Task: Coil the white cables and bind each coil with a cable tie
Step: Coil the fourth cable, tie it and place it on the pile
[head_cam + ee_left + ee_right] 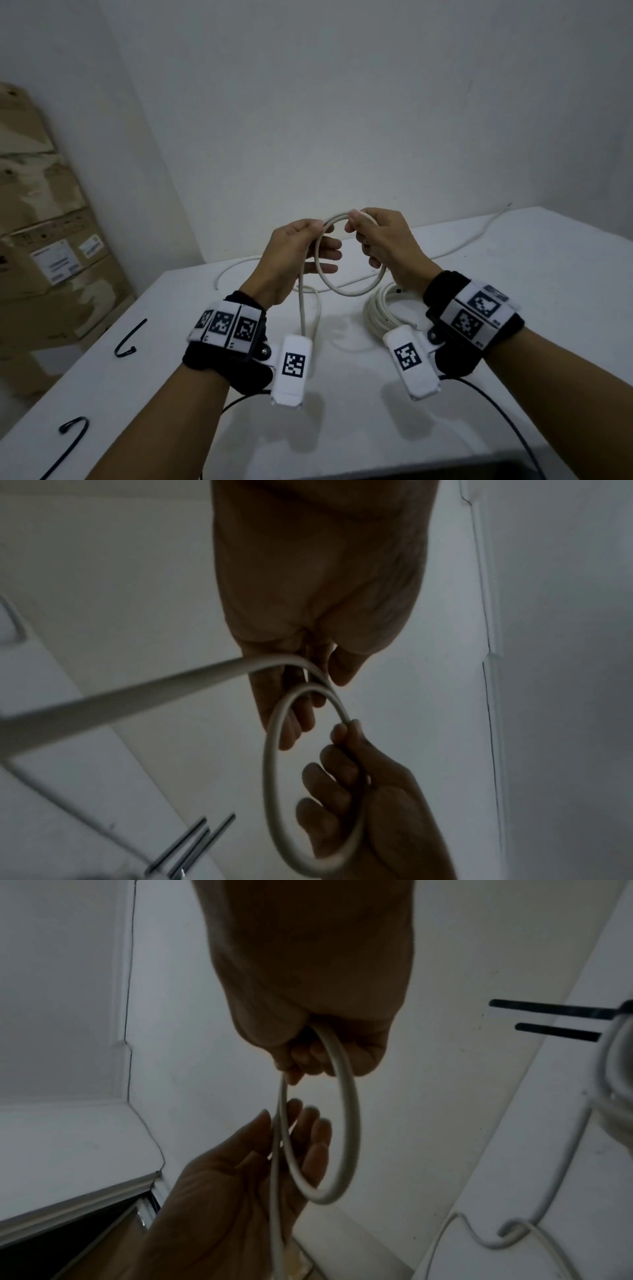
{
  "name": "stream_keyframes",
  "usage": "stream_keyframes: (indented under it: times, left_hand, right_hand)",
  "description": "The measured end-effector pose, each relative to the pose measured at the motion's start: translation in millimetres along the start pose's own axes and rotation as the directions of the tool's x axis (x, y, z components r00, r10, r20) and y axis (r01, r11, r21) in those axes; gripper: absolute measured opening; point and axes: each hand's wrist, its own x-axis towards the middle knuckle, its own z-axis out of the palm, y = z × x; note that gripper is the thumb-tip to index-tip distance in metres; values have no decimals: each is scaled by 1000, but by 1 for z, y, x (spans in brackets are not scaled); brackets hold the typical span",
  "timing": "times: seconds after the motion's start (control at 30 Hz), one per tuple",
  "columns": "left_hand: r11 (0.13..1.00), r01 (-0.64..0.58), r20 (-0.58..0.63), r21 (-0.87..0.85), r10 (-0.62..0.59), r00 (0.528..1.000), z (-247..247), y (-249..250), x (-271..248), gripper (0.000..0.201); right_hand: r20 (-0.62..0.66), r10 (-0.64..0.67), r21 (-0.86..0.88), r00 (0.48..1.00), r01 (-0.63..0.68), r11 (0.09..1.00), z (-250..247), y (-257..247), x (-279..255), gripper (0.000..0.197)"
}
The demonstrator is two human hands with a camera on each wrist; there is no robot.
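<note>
Above the white table (342, 428) both hands hold up a white cable (352, 291) bent into one loop. My left hand (329, 234) pinches the cable under its thumb, its other fingers stretched out straight behind the loop. My right hand (352, 221) grips the top of the loop with curled fingers. Two strands hang from the left hand down to the table. In the left wrist view, the loop (270, 750) runs from the left hand (318, 669) to the right hand (346, 729). In the right wrist view, the right hand (308, 1056) closes round the loop (349, 1110).
A finished white coil (383, 308) lies on the table under my right wrist, bound with a black tie (548, 1010). Two loose black cable ties (130, 339) (73, 435) lie at the left. More white cable (479, 236) trails to the far right. Cardboard boxes (44, 240) stand left.
</note>
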Motion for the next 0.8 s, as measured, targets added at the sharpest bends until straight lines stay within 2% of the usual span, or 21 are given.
stream_keyframes:
  times: [0.07, 0.13, 0.23, 0.3, 0.37, 0.4, 0.43, 0.47, 0.5, 0.57, 0.6, 0.63, 0.7, 0.77, 0.8]
  left_hand:
    - [995, 15, -26, -99, -17, 1000, 7, -7, -2, 23]
    - [991, 2, -142, -136, -21, 990, 14, -11, -1, 20]
    - [980, -57, -322, -188, -7, 947, 15, -12, 3, 17]
    - [967, -104, -408, -231, 1, 913, 10, -9, 9, 18]
    - [949, -153, -473, -277, 4, 881, 3, -4, 14, 19]
    - [937, -178, -493, -302, 6, 870, -1, -1, 17, 19]
    - [925, -199, -507, -324, 8, 862, -4, 2, 18, 19]
    - [915, -216, -515, -340, 10, 857, -7, 3, 20, 19]
    - [908, -229, -520, -352, 14, 854, -9, 5, 20, 18]
    - [899, -244, -523, -364, 20, 852, -10, 7, 19, 17]
    - [897, -245, -523, -367, 18, 852, -11, 7, 18, 17]
    - [896, -243, -523, -371, 14, 852, -12, 8, 16, 17]
    - [897, -240, -526, -371, 10, 850, -15, 7, 12, 18]
    - [901, -237, -537, -363, 5, 844, -22, 5, 6, 19]
    - [904, -234, -545, -358, 1, 839, -26, 4, 4, 19]
  right_hand:
    - [-74, -75, -84, 994, 69, 994, 6, 4, 2, 33]
    - [-103, -98, -116, 990, 86, 990, 12, 7, 2, 33]
    - [-86, -100, -200, 991, 81, 976, 19, 11, 0, 19]
    - [-152, -148, -300, 977, 97, 949, 19, 13, -7, 26]
    - [-238, -225, -358, 945, 130, 925, 19, 12, -19, 21]
    - [-207, -194, -326, 959, 119, 938, 21, 12, -27, 20]
    - [-117, -88, -254, 989, 56, 966, 24, 13, -36, 25]
    - [31, 75, -161, 997, -69, 985, 29, 12, -46, 31]
    - [188, 250, -106, 950, -233, 967, 33, 11, -56, 39]
    - [394, 484, -76, 781, -497, 864, 43, 11, -69, 51]
    - [426, 534, -15, 730, -585, 811, 49, 13, -71, 51]
    - [420, 567, 89, 709, -653, 752, 55, 15, -70, 50]
    - [329, 611, 408, 720, -692, 595, 65, 23, -60, 44]
    - [244, 651, 725, 719, -580, 370, 69, 33, -43, 29]
    - [222, 665, 817, 713, -508, 273, 68, 36, -35, 24]
